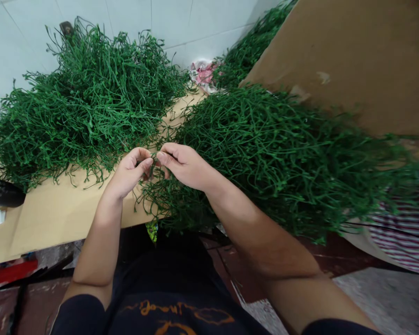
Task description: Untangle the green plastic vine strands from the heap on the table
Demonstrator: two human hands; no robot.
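Two big heaps of thin green plastic-looking stems lie on a cardboard-covered surface (66, 209): a left heap (101, 97) and a right heap (265, 144). Between them, near the front edge, my left hand (134, 170) and my right hand (178, 163) meet with thumbs and fingers pinched together. A small green piece (153, 160) sits between the fingertips of both hands, mostly hidden by them. Loose stems lie just beneath my right hand.
A large brown cardboard sheet (352, 60) leans at the back right. A pink and white cloth (204, 74) lies by the tiled wall (125, 18). At the left edge is a black container (3, 193); striped fabric (405, 228) is at the right.
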